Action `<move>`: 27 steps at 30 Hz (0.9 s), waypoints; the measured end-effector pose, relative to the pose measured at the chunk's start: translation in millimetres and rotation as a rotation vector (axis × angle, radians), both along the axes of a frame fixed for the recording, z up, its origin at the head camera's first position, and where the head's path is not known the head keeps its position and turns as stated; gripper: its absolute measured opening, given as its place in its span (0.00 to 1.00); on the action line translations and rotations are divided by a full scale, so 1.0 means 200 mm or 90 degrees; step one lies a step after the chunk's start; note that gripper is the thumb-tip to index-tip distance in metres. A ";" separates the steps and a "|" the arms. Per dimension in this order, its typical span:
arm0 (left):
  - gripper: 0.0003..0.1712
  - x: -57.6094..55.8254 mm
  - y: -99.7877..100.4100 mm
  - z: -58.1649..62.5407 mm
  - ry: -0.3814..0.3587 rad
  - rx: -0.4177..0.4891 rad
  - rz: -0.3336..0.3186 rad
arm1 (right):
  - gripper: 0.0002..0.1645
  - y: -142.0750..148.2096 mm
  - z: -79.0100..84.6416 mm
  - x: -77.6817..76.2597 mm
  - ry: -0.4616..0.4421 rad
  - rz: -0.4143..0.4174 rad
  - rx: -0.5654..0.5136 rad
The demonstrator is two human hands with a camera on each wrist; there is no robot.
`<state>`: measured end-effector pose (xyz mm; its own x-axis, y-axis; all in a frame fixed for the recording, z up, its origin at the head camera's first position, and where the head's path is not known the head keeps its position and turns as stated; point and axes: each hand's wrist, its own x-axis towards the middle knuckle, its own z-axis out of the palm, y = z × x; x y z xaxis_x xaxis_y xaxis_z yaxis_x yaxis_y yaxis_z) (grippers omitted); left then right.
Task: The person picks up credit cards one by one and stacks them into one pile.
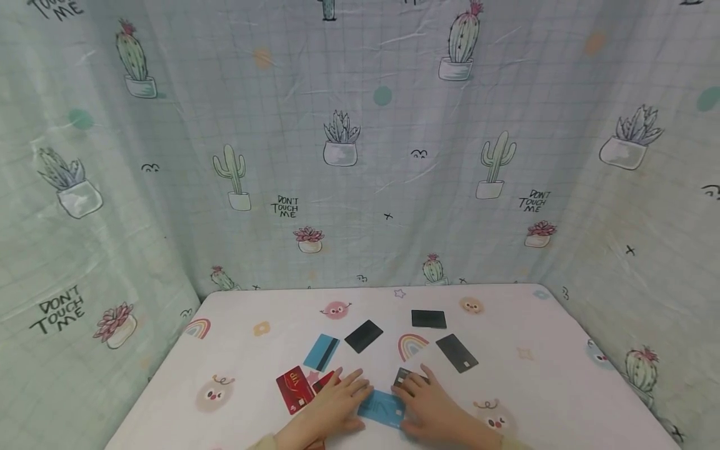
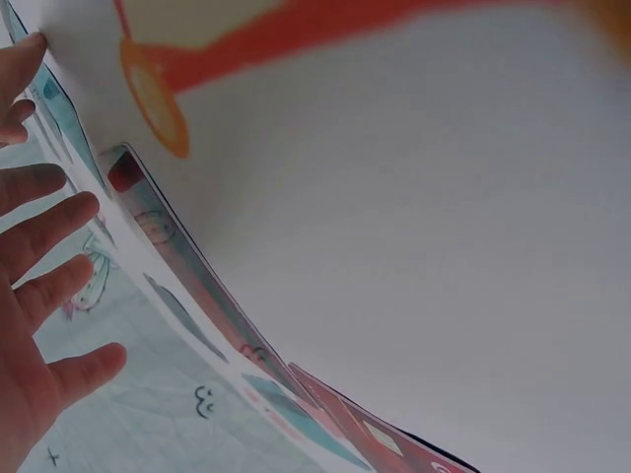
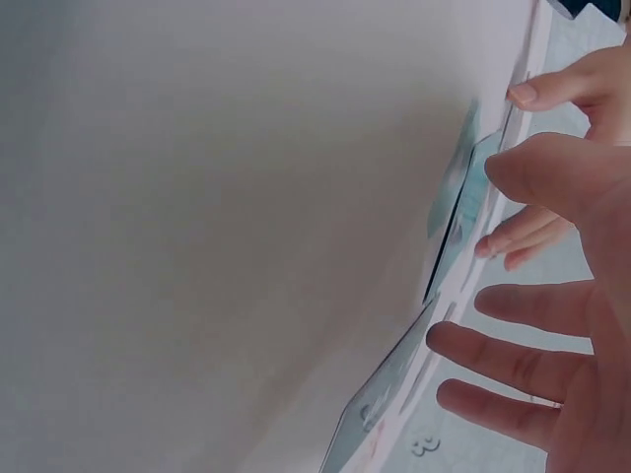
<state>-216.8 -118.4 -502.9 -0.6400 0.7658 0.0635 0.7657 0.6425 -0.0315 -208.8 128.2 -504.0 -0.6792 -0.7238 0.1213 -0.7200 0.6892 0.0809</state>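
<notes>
A light blue card (image 1: 381, 407) lies on the table between my two hands. My left hand (image 1: 340, 403) is low over the table with fingers spread, its fingertips right at the card's left end. In the left wrist view those fingers (image 2: 61, 222) are apart and extended. My right hand (image 1: 430, 409) is at the card's other end, thumb near its lower corner, fingers overlapping a dark card (image 1: 400, 375). The right wrist view shows the right thumb (image 3: 532, 169) close to the blue card (image 3: 461, 217). A red card (image 1: 325, 380) is partly hidden behind my left hand.
Left of my left hand lies a red VIP card (image 1: 295, 389). Farther back are a blue card with a black stripe (image 1: 322, 352) and dark cards (image 1: 363, 336), (image 1: 429, 319), (image 1: 457, 353). An orange-red piece (image 1: 316, 445) shows beneath the left wrist. A patterned curtain (image 1: 360, 187) encloses the table.
</notes>
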 end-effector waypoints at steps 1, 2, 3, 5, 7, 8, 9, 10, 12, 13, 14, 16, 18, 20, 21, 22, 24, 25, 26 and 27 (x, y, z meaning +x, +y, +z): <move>0.35 0.00 0.00 0.00 0.007 -0.002 -0.004 | 0.33 0.00 0.00 0.00 0.001 0.003 0.001; 0.34 0.00 0.00 0.00 0.013 -0.003 -0.007 | 0.33 0.00 0.00 0.00 0.002 0.006 0.003; 0.34 0.00 0.00 -0.01 0.020 -0.003 -0.009 | 0.33 -0.01 0.00 0.00 0.005 0.011 0.003; 0.34 0.00 0.01 -0.01 0.028 -0.003 -0.010 | 0.33 -0.01 0.00 0.00 0.012 0.016 0.008; 0.34 0.00 0.01 -0.01 0.031 -0.008 -0.008 | 0.34 -0.02 -0.01 0.00 0.020 0.021 0.011; 0.34 0.00 0.01 -0.02 0.032 -0.012 -0.006 | 0.34 -0.02 -0.02 0.00 0.023 0.022 0.012; 0.34 -0.01 0.01 -0.02 0.031 -0.014 -0.004 | 0.34 -0.02 -0.02 0.00 0.028 0.023 0.014; 0.34 -0.01 0.01 -0.02 0.029 -0.016 -0.002 | 0.34 -0.02 -0.02 0.00 0.030 0.023 0.018; 0.34 -0.01 0.01 -0.03 0.028 -0.020 0.001 | 0.35 -0.02 -0.02 0.00 0.031 0.023 0.020; 0.33 -0.01 0.02 -0.03 0.030 -0.021 0.000 | 0.35 -0.02 -0.02 0.00 0.030 0.023 0.021; 0.33 -0.01 0.02 -0.03 0.033 -0.021 -0.002 | 0.35 -0.02 -0.01 0.00 0.027 0.023 0.022; 0.32 -0.01 0.02 -0.04 0.046 -0.023 -0.009 | 0.36 -0.03 -0.01 0.00 0.016 0.019 0.027; 0.32 -0.01 0.03 -0.04 0.063 -0.027 -0.016 | 0.36 -0.03 0.00 0.00 0.005 0.016 0.031; 0.31 -0.02 0.03 -0.04 0.081 -0.030 -0.026 | 0.37 -0.04 0.00 0.00 -0.008 0.007 0.042; 0.31 -0.02 0.03 -0.04 0.088 -0.032 -0.030 | 0.37 -0.04 0.01 0.00 -0.014 0.003 0.047; 0.31 -0.02 0.04 -0.04 0.094 -0.033 -0.034 | 0.37 -0.04 0.01 0.00 -0.020 -0.001 0.051; 0.30 -0.02 0.04 -0.04 0.102 -0.034 -0.043 | 0.37 -0.04 0.01 0.00 -0.026 -0.006 0.059; 0.30 -0.02 0.04 -0.04 0.106 -0.036 -0.047 | 0.36 -0.05 0.01 0.00 -0.028 -0.009 0.063; 0.30 -0.02 0.04 -0.04 0.108 -0.037 -0.051 | 0.36 -0.05 0.01 0.00 -0.030 -0.010 0.064; 0.29 -0.02 0.04 -0.04 0.108 -0.038 -0.055 | 0.36 -0.05 0.01 0.00 -0.031 -0.011 0.066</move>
<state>-221.1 -110.4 -510.2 -0.5559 0.8228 0.1184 0.7980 0.5681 -0.2012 -209.4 118.4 -502.5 -0.6947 -0.7191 0.0129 -0.7132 0.6911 0.1170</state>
